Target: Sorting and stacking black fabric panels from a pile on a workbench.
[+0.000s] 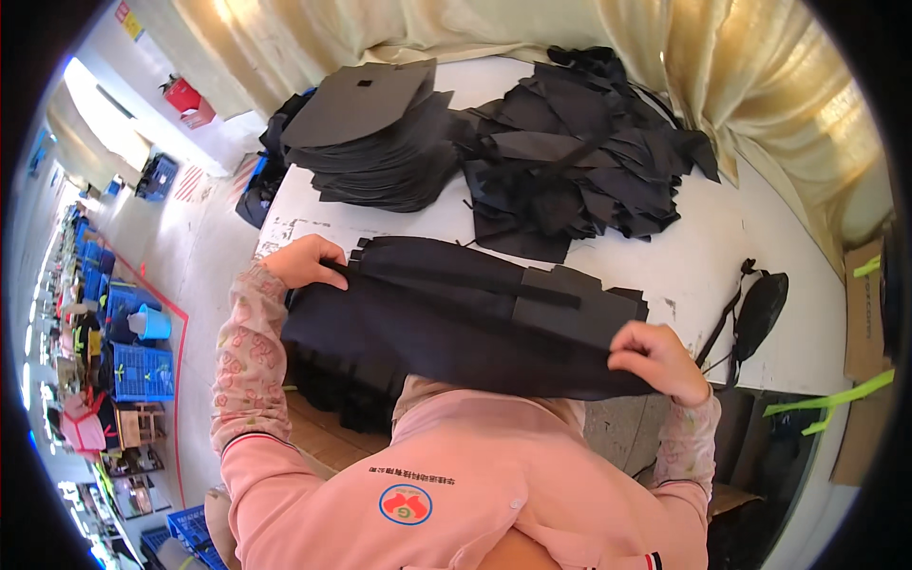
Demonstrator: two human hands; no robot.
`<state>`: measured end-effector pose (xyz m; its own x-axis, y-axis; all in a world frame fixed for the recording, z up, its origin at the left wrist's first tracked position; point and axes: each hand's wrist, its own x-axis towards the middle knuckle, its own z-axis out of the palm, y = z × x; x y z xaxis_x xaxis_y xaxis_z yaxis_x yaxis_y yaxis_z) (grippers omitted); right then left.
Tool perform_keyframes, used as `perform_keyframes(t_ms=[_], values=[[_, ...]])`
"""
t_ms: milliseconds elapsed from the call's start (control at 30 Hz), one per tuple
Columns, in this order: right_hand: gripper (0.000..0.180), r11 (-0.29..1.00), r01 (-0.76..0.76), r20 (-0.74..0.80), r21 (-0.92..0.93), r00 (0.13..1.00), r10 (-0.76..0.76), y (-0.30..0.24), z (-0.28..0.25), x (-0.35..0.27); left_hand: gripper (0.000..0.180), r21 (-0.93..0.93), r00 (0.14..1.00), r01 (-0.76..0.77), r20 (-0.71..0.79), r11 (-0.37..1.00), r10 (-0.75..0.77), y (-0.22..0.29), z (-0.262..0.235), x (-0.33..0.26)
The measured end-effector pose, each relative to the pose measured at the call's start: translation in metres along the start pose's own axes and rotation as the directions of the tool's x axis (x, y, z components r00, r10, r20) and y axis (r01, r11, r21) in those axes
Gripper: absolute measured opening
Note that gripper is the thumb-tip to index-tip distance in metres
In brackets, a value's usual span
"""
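A wide black fabric panel (456,337) stretches between my hands at the near edge of the table, its lower part hanging over my lap. My left hand (309,262) pinches the panel's upper left corner. At the right end, my right hand (662,361) has its fingers closed on the panel's edge. Beneath and behind it lie more black pieces, including a strip and a flat, stiff-looking dark grey piece (565,306). Farther back on the left stands a tall stack of dark grey cut panels (366,114). A loose heap of black fabric pieces (579,161) lies to its right.
The white table (703,233) has a small black pouch-like item with a strap (760,313) on its right side. Gold curtains (760,85) hang behind. Cardboard (863,313) and yellow-green strips (836,404) are at far right. Blue crates (142,372) stand on the floor at left.
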<state>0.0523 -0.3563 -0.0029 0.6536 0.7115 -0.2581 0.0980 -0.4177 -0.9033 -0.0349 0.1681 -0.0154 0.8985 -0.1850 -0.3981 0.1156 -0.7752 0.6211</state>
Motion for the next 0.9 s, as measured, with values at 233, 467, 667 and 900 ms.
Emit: perform_keyframes(t_ms=[233,467,667,900], values=[[0.018,0.905,0.054,-0.233,-0.422,0.958,-0.166,0.102,-0.004,0.055,0.061,0.199,0.992,0.102,0.056,0.975,-0.115,-0.046,0.045,0.099],[0.041,0.608,0.033,-0.338,-0.793,0.807,-0.484,0.12,0.011,0.07,0.07,0.197,0.961,0.229,0.108,0.953,-0.253,-0.028,0.062,0.14],[0.08,0.562,0.266,0.036,-0.783,0.922,-0.386,0.124,0.072,0.068,0.064,0.219,0.968,0.224,0.06,0.95,-0.242,-0.065,0.066,0.145],[0.079,0.579,0.242,0.036,-0.779,0.938,-0.345,0.125,0.073,0.067,0.035,-0.071,0.889,0.453,-0.039,0.888,-0.457,-0.102,0.036,0.112]])
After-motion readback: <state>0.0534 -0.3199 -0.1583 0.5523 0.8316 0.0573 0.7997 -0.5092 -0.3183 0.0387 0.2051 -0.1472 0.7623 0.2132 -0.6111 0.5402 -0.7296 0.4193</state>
